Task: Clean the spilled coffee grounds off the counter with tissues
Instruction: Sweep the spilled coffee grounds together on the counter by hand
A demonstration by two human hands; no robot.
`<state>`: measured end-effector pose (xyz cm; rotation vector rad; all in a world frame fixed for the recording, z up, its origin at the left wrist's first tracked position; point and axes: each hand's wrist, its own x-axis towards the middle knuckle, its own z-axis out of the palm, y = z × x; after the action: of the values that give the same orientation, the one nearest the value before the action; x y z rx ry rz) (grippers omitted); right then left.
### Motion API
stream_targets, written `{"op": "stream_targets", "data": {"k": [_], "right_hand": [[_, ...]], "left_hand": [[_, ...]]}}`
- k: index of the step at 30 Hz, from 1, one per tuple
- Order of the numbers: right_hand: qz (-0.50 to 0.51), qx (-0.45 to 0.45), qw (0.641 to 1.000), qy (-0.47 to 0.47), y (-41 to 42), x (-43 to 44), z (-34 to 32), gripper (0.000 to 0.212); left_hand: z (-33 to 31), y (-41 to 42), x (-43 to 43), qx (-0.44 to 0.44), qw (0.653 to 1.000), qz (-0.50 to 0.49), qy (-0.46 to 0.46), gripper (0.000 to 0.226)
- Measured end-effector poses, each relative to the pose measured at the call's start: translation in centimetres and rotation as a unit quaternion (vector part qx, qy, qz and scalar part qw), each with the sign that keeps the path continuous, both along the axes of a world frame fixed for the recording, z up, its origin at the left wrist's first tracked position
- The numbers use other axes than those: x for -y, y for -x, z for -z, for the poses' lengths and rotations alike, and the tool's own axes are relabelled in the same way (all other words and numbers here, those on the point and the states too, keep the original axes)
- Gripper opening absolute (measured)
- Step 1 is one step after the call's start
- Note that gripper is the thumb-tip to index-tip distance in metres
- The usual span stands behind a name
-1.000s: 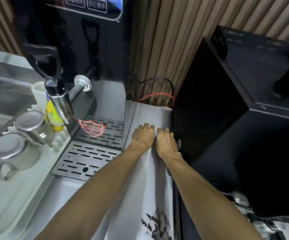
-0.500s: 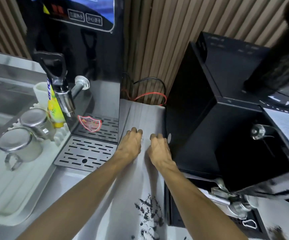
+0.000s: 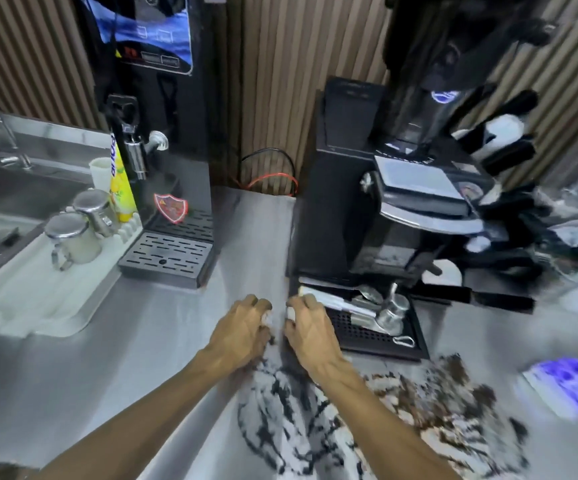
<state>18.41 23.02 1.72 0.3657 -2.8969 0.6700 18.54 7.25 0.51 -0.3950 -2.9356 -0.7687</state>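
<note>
I see the left hand (image 3: pixel 242 336) and right hand (image 3: pixel 310 336) side by side on the grey steel counter (image 3: pixel 142 341), fingers curled over crumpled white tissue (image 3: pixel 291 313) that is mostly hidden beneath them; dark brown spilled coffee grounds (image 3: pixel 436 393) smear the counter around the forearms, blurred; the frame cuts off their near edge.

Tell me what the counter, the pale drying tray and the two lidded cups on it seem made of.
Counter: likely brushed stainless steel, grey with a soft streaked sheen. Drying tray: probably moulded plastic, matte off-white with ribbed ridges. Near cup and far cup: mirror-bright lids and handles suggest polished steel; bodies less clear.
</note>
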Motion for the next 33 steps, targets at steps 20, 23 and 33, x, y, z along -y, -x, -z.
{"op": "stream_targets", "data": {"k": [20, 23, 33], "right_hand": [[0.392, 0.019, 0.916, 0.079, -30.9, -31.5, 6.4, 0.028], [0.439, 0.054, 0.891, 0.097, -33.3, -33.4, 10.5, 0.028], [0.501, 0.177, 0.843, 0.081, -33.3, -38.4, 34.4, 0.035]], "left_hand": [[6.2, -24.4, -32.9, 0.119, 0.947, 0.299, -0.012, 0.034], [10.5, -25.7, -35.8, 0.17, 0.928, 0.331, 0.035, 0.035], [32.4, -23.4, -44.4, 0.139, 0.896, 0.37, 0.204, 0.04]]}}
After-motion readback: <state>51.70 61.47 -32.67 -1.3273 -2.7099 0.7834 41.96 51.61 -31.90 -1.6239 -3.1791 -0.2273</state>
